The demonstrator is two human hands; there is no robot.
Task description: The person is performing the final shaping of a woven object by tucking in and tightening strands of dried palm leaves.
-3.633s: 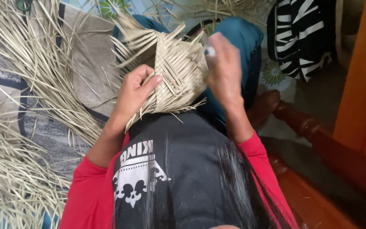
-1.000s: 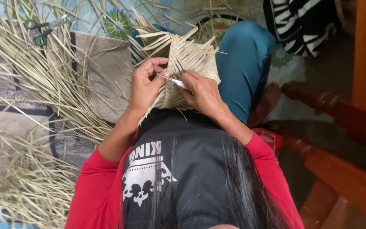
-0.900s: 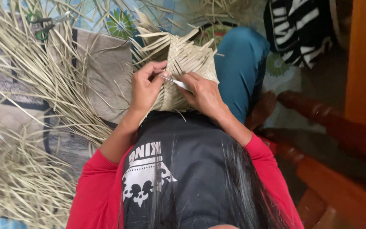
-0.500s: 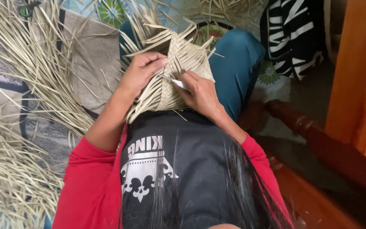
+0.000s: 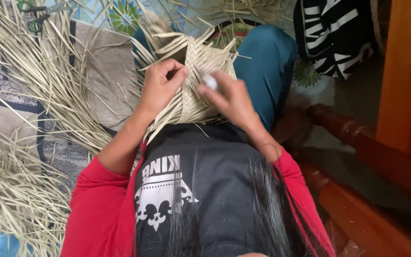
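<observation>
Our left hand (image 5: 160,88) grips the left side of the half-made basket of pale woven palm strips (image 5: 200,78), with the fingers curled over a few strips at its edge. Our right hand (image 5: 229,97) is closed around a small white object (image 5: 210,82) and presses it against the weave near the middle. We cannot tell what this object is, because the fingers cover most of it; maybe it is a small tool.

The basket rests on our lap, against the knee in teal trousers (image 5: 267,62). We judge that the work is about half done: a good part of the panel is already tightly plaited, but many loose strip ends are sticking out at the far side and at the left, so the rim is not yet finished.

To the left, a big heap of loose dry palm strips (image 5: 29,119) lies over a grey cloth (image 5: 103,71) and a patterned mat. At the far left corner we see scissors with green handles (image 5: 36,14), partly cut off by the frame. At the far right is a black and white striped bag (image 5: 338,38), and at the right a wooden furniture piece (image 5: 357,138).

The near side of the basket is hidden behind our hands and black shirt.
</observation>
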